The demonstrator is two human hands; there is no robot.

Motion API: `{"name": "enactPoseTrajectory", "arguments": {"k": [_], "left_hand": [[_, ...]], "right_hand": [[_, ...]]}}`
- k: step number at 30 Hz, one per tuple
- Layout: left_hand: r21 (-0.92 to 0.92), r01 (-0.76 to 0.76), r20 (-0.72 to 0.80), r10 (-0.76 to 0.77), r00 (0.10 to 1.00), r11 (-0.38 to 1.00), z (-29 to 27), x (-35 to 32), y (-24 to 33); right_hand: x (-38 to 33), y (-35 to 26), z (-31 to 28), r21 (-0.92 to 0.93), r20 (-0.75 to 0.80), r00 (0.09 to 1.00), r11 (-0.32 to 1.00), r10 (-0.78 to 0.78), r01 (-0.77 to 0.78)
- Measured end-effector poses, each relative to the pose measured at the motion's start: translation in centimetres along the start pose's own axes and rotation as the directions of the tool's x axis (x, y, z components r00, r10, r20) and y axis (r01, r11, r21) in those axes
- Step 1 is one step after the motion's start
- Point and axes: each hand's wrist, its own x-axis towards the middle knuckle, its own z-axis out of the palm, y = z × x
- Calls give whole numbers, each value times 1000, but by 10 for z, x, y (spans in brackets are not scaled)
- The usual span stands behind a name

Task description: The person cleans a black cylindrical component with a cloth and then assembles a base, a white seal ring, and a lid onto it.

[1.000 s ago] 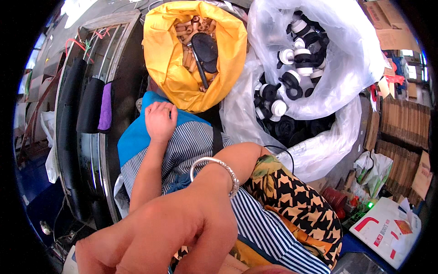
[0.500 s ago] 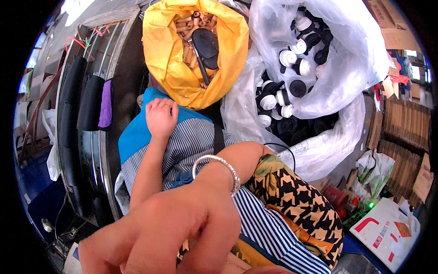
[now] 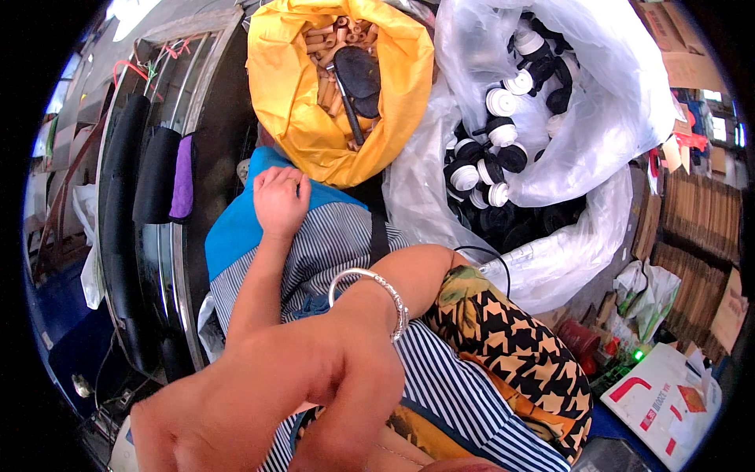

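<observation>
My left hand (image 3: 279,200) rests palm down on my knee, on a blue cloth (image 3: 232,228) over a striped apron (image 3: 334,244), and holds nothing. My right hand (image 3: 259,401) is raised close to the camera at the lower left. Its fingers are loosely spread with nothing seen in them, and a silver bracelet (image 3: 376,285) circles the wrist. Beyond my knee stands a yellow bag (image 3: 295,102) of tan tubes with a black scoop (image 3: 355,75) lying on them. A clear plastic bag (image 3: 550,157) beside it holds several black and white caps (image 3: 489,169).
A dark metal frame (image 3: 149,236) with a purple pad runs along the left. Stacked cardboard (image 3: 692,259) stands at the right, with a white box (image 3: 668,401) and small clutter on the floor at lower right. A black-and-tan patterned fabric (image 3: 511,346) covers my right side.
My raised right hand has shifted slightly in front of the camera and the view has tilted a little. My left hand has stayed on my knee.
</observation>
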Motion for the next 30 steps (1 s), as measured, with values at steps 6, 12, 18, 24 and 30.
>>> {"name": "enactPoseTrajectory", "arguments": {"k": [6, 12, 18, 24, 30], "left_hand": [[-15, 7, 6, -7, 1000, 1000, 2, 1, -1], [-28, 12, 8, -12, 1000, 1000, 0, -1, -2], [29, 18, 66, -20, 998, 999, 3, -4, -7], [16, 13, 129, -15, 992, 1000, 3, -9, -6], [-33, -10, 114, 14, 993, 999, 3, -5, -7]], "right_hand": [[-1, 23, 11, 55, -43, 966, 965, -255, 257], [-32, -8, -9, -261, -286, 914, 895, 287, -363], [-194, -2, -103, -809, -518, 566, -582, 642, -80], [-234, -7, -112, -656, -705, 251, -745, 663, 124], [-231, -14, -111, -693, -652, 334, -714, 680, 101]]}}
